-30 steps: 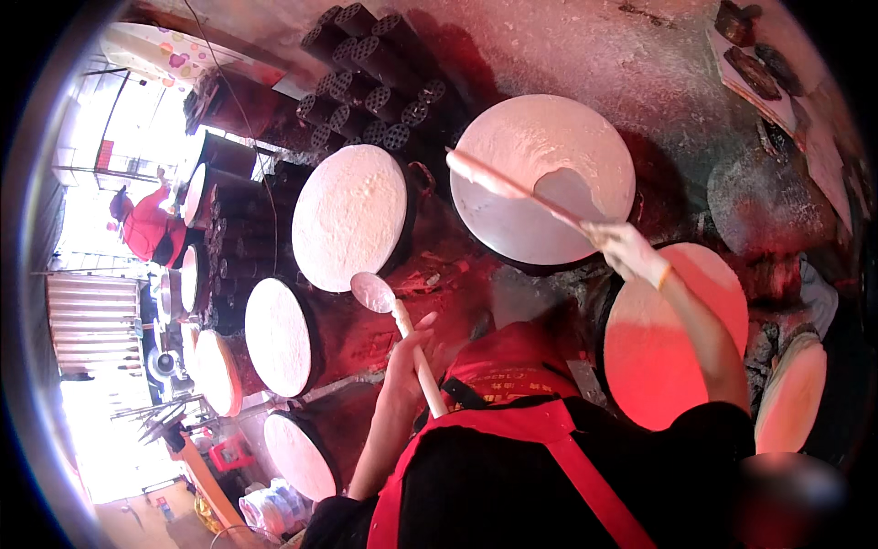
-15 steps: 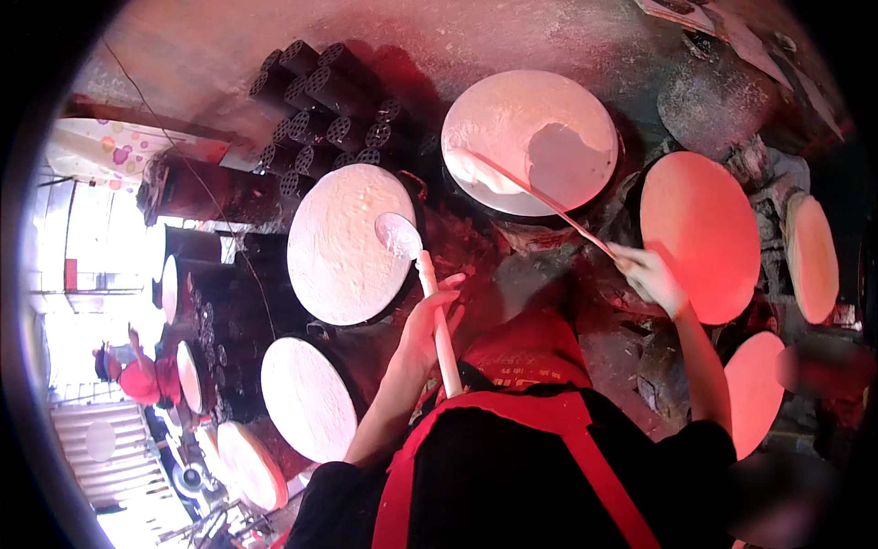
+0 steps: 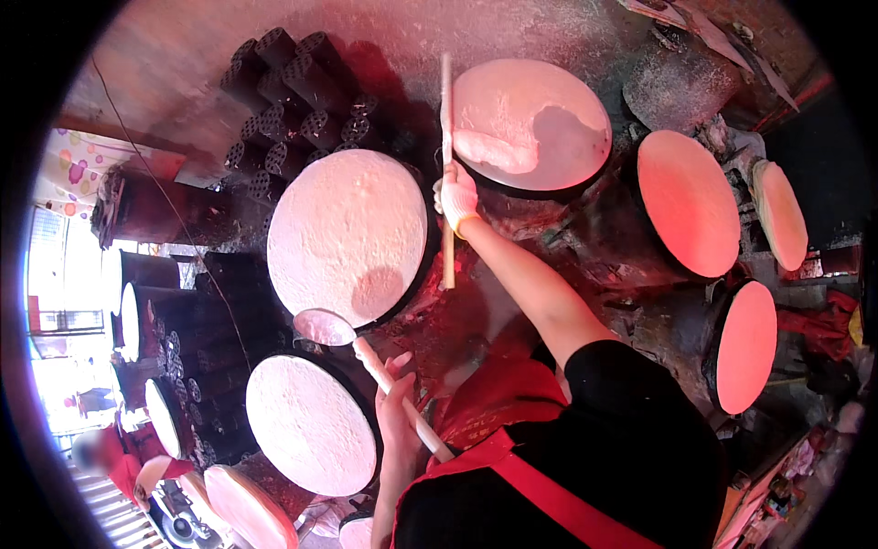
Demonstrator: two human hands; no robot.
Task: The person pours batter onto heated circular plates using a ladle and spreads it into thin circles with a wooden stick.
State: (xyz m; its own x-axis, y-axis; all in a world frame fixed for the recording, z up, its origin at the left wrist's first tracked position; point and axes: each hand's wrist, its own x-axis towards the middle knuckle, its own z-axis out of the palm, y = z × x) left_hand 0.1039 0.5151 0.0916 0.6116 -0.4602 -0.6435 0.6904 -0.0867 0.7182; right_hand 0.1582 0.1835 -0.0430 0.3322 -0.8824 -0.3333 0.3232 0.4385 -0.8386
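Ladle (image 3: 323, 327) in the left hand (image 3: 391, 412), wooden stick (image 3: 446, 128) in the gloved right hand (image 3: 460, 194)
The left fingers curl loosely round the ladle's pale handle, and its bowl hangs by the lower rim of the large coated griddle (image 3: 343, 229), near the smaller griddle (image 3: 311, 425) below; the right hand, a yellow band at its wrist, grips the stick firmly near its middle, the upper length standing just beside the left rim of the upper griddle (image 3: 581, 146). There a thick fold of pale batter (image 3: 498, 153) lies against a bare grey patch. Faint marks on the red apron (image 3: 503, 393) are too small and blurred to read; black perforated cylinders (image 3: 315, 82) are stacked beyond the coated griddle, their faces showing holes
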